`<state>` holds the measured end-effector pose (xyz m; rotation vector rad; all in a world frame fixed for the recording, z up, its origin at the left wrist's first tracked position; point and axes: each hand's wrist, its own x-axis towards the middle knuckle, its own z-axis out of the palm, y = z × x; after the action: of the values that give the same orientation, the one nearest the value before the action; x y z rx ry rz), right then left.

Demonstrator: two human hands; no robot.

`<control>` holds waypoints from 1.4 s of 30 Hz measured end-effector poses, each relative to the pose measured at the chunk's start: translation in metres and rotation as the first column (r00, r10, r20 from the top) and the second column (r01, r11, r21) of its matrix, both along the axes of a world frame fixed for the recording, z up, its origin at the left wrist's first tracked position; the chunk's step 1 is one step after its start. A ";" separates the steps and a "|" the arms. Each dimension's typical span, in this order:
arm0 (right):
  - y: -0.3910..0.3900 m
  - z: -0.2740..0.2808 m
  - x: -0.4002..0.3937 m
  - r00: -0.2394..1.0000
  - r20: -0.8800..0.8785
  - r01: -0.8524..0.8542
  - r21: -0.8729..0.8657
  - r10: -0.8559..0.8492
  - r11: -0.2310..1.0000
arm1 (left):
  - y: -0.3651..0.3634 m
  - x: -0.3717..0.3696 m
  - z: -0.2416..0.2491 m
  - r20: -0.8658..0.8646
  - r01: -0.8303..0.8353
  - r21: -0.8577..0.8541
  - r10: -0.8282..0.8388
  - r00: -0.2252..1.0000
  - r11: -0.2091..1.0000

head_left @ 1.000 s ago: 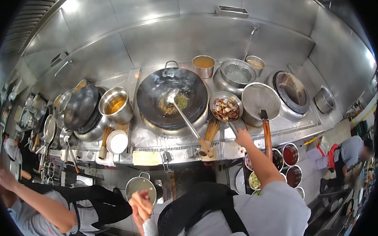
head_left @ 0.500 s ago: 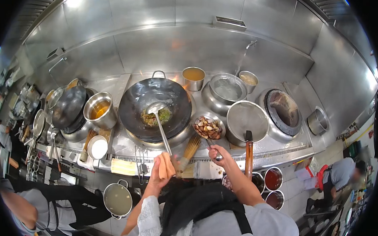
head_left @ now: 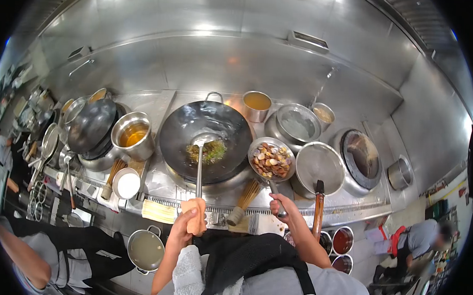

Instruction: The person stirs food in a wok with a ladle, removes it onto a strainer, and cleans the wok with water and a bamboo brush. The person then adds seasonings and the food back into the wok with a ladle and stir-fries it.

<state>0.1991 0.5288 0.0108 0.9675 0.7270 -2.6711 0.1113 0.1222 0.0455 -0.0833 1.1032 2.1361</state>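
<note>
My left hand [head_left: 184,225] is wrapped round the long handle of a wok ladle [head_left: 199,169], with a folded orange cloth [head_left: 194,211] around the grip. The ladle's bowl lies in a large black wok [head_left: 181,134], right at the greenish-brown chopped mixture [head_left: 214,151] in the bottom. In my right hand [head_left: 289,209] is the handle of a metal skimmer [head_left: 290,172], heaped with clams in their shells [head_left: 271,159]. Its rim overlaps the wok's right edge in this view. Flame glows behind the wok.
Left of the wok stands a pot of amber liquid [head_left: 134,135], near a white bowl [head_left: 125,184]. A bamboo brush [head_left: 244,200] lies in front. Right are a wide strainer [head_left: 320,164] and another burner [head_left: 362,155]. Co-workers [head_left: 57,255] stand left and far right.
The skimmer of clams has come up closer to the wok's right edge. The ladle handle now points more straight toward me, my left hand lower. The whole view has shifted slightly.
</note>
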 end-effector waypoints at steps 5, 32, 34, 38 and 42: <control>0.005 0.003 -0.006 1.000 -0.008 -0.001 0.072 0.002 0.997 | -0.031 -0.011 0.039 -0.129 0.007 -0.183 -0.031 0.991 0.983; -0.083 0.054 -0.140 0.975 -0.012 -0.147 0.708 0.220 0.691 | -0.117 -0.031 0.029 -0.371 0.021 -0.261 -0.120 0.921 0.965; -0.081 0.043 -0.153 0.958 0.025 -0.188 0.806 0.285 0.561 | -0.121 -0.030 0.031 -0.370 0.007 -0.261 -0.107 0.923 0.965; -0.082 0.026 -0.170 0.946 -0.033 -0.103 0.913 0.323 0.394 | -0.125 -0.032 0.044 -0.370 -0.006 -0.270 -0.098 0.924 0.963; -0.089 0.048 -0.167 0.961 0.074 -0.008 0.971 0.268 -0.240 | -0.126 -0.039 0.040 -0.341 0.006 -0.271 -0.102 0.935 0.962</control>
<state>0.0318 0.4402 0.0591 0.6034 3.0526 -1.2746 0.0723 -0.0036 0.0856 0.2134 1.5806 1.9864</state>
